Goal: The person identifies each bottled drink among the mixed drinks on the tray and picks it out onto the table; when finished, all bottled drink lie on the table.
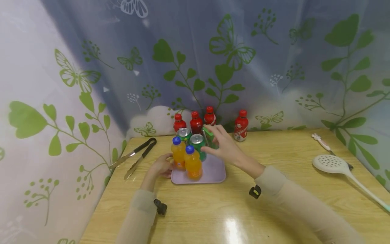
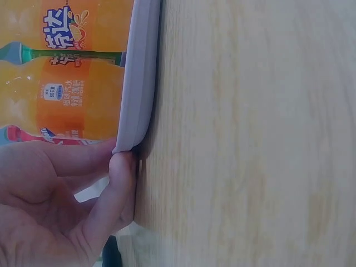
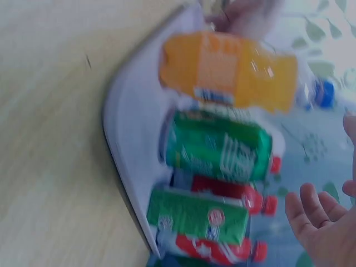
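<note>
A pale purple tray [image 1: 214, 173] on the table carries two orange soda bottles [image 1: 193, 166] with blue caps at its left front. Behind them stand two green drink cans [image 1: 198, 144] and a green carton [image 1: 210, 137]. My left hand [image 1: 162, 166] pinches the tray's left rim between thumb and finger, as the left wrist view shows close up. Over the tray's right side, my right hand [image 1: 223, 145] hovers by the carton with its fingers apart. In the right wrist view that hand [image 3: 328, 228] is off the upright carton [image 3: 197, 217] and holds nothing.
Several red bottles [image 1: 209, 116] stand behind the tray, and another red bottle [image 1: 241, 126] stands apart at the right. Black-handled tongs [image 1: 137, 156] lie at the left. A white slotted spoon [image 1: 332, 165] and a utensil with a bunny-shaped handle [image 1: 323, 142] lie far right.
</note>
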The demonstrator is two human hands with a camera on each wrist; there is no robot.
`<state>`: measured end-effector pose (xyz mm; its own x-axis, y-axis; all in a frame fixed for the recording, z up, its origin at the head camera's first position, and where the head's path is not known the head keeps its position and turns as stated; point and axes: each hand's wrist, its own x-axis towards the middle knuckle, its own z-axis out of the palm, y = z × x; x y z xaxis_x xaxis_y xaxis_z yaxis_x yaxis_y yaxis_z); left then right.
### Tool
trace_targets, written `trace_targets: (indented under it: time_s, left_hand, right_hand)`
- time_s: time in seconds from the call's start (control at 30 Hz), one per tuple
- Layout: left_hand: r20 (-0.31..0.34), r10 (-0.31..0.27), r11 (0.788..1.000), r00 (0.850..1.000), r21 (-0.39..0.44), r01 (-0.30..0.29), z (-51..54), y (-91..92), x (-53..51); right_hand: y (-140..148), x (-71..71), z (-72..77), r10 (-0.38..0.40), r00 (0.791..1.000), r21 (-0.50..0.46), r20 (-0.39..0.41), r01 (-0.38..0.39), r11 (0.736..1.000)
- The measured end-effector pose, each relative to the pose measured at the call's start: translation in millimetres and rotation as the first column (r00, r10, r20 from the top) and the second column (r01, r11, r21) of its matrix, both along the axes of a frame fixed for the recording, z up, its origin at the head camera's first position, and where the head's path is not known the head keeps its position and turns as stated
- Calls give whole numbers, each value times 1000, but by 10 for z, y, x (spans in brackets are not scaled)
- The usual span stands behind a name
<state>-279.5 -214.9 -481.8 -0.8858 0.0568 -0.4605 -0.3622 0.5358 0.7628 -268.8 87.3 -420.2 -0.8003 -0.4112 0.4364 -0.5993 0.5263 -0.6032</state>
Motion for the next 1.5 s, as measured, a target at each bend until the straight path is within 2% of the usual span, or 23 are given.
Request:
trace_targets:
  time_s: [0.2,0.43,0.6,0.9,1.07,1.27,1.5]
  left_hand:
    - [13,4,1000,1000,13,-4,-16,-11,4]
    - [5,-2,1000,1000,11,2,2,-4,12]
    - [6,-1,1000,1000,9,1,12,-2,13]
    - [-2,-6,1000,1000,1,6,6,0,12]
    - [-14,-15,1000,1000,-7,15,17,-1,17]
    - [-18,-12,1000,1000,-17,11,6,-8,17]
    - [-24,-7,1000,1000,-17,7,-19,-14,6]
  right_hand:
    - [-191,95,-109,65,998,45,23,-66,997]
    - [-320,156,-204,105,994,108,-9,-104,989]
    - [-375,190,-240,81,997,150,6,-81,985]
    - [-416,197,-277,41,999,174,-19,-37,984]
    - [-433,212,-275,12,1000,194,9,-13,981]
    - [-453,238,-303,-2,999,187,33,-4,982]
    - [-459,229,-373,6,998,101,62,-12,995]
